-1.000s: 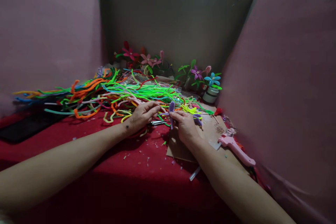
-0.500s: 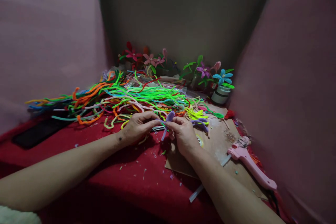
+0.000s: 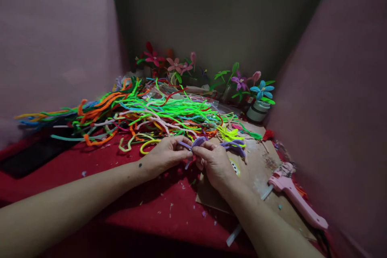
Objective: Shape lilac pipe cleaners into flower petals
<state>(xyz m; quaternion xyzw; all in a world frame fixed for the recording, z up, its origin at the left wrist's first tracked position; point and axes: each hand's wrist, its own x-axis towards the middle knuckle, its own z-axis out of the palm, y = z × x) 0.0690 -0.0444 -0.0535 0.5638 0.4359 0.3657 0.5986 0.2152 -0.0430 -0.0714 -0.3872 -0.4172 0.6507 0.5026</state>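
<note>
Between my two hands is a purple pipe cleaner (image 3: 198,142), bent into a petal-like loop with thin tails sticking out to the left and downward. My left hand (image 3: 169,151) pinches it from the left, thumb and fingertips close to the base of the loop. My right hand (image 3: 214,160) grips the same base from the right between thumb and forefinger. The fingertips of both hands nearly meet there. More purple looped pieces (image 3: 234,146) lie just beyond my right hand, beside yellow pipe cleaners (image 3: 229,134).
A big heap of coloured pipe cleaners (image 3: 169,109) spreads behind my hands. On the right, a pink glue gun (image 3: 298,197) lies on a cardboard sheet (image 3: 256,169). Pipe-cleaner flowers (image 3: 261,90) stand at the back, one in a small jar (image 3: 258,112). A black phone-like slab (image 3: 22,163) is at left.
My left fingertips have moved right, in against the base of the purple loop. The loop has tipped over lower. The whole view has shifted slightly.
</note>
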